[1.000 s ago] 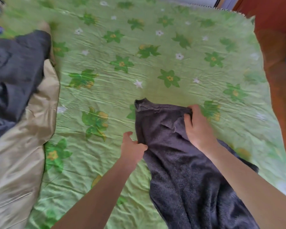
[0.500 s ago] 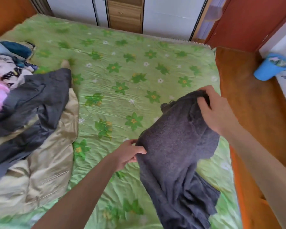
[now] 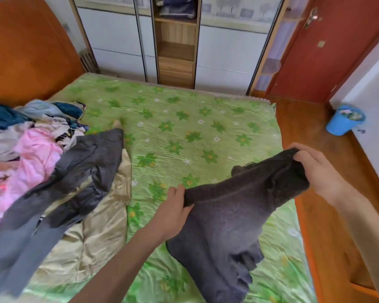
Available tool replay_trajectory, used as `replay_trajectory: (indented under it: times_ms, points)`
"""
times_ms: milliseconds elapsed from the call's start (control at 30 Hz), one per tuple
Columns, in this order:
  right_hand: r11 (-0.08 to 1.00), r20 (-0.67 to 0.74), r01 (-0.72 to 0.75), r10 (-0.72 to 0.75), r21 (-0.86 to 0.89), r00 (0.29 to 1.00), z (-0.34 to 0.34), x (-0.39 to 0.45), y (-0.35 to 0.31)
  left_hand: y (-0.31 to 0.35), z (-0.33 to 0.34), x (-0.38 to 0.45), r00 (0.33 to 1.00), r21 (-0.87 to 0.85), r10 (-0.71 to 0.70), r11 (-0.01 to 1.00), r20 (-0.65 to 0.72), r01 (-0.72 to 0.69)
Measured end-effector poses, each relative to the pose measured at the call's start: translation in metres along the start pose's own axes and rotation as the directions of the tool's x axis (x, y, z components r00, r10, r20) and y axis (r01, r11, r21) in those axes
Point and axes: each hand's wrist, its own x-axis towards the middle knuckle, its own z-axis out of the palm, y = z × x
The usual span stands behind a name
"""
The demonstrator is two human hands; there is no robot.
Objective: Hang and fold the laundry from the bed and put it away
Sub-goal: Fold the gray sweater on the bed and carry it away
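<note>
Both forearms reach forward, left hand (image 3: 173, 207) low, right hand (image 3: 317, 171) raised, each grip pinched closed.

blue bin (image 3: 344, 120) on wooden floor (image 3: 304, 119), red door (image 3: 328, 44), headboard (image 3: 26, 47)

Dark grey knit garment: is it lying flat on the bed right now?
No: the dark grey knit garment is held up by the left hand and right hand, hanging above the green floral bedspread.

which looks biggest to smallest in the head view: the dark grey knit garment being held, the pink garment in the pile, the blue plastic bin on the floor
1. Dark grey knit garment, nearest the camera, so inflated.
2. Pink garment, partly buried.
3. Blue plastic bin, clearly smallest.
</note>
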Motion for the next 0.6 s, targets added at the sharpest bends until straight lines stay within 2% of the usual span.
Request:
replay_trajectory:
  times_ms: [133, 200, 300, 367, 400, 467, 533, 600]
  points:
    - [0.983, 0.074, -0.107, 0.097, 0.147, 0.993, 0.001, -0.016, -0.027, -0.002, -0.044, 0.001, 0.993, 0.043, 0.108, 0.993, -0.051, -0.106]
    - [0.970, 0.147, -0.151, 0.124, 0.191, 0.981, 0.005, -0.025, -0.044, -0.005, -0.066, 0.005, 0.988, -0.005, 0.146, 0.989, -0.052, -0.147]
    - [0.978, 0.210, -0.199, 0.209, -0.067, 0.955, 0.017, -0.036, -0.066, -0.014, -0.094, 0.011, 0.980, -0.125, 0.196, 0.972, -0.025, -0.197]
    - [0.960, 0.222, -0.169, 0.219, -0.225, 0.950, 0.025, -0.040, -0.074, -0.021, -0.111, 0.015, 0.973, -0.126, 0.229, 0.966, 0.006, -0.226]
    - [0.962, 0.183, -0.141, 0.186, -0.235, 0.965, 0.029, -0.042, -0.075, -0.025, -0.119, 0.016, 0.971, -0.119, 0.237, 0.965, 0.027, -0.232]
    - [0.987, 0.033, -0.087, 0.092, -0.137, 0.995, 0.033, -0.046, -0.074, -0.035, -0.134, 0.017, 0.973, -0.128, 0.213, 0.971, 0.093, -0.200]
    - [0.999, -0.128, -0.023, 0.019, -0.027, 0.992, 0.035, -0.048, -0.071, -0.041, -0.149, 0.017, 0.974, -0.170, 0.166, 0.976, 0.155, -0.140]
    - [0.999, -0.201, 0.029, -0.020, 0.041, 0.979, 0.034, -0.050, -0.071, -0.036, -0.160, 0.015, 0.978, -0.204, 0.073, 0.979, 0.194, -0.033]
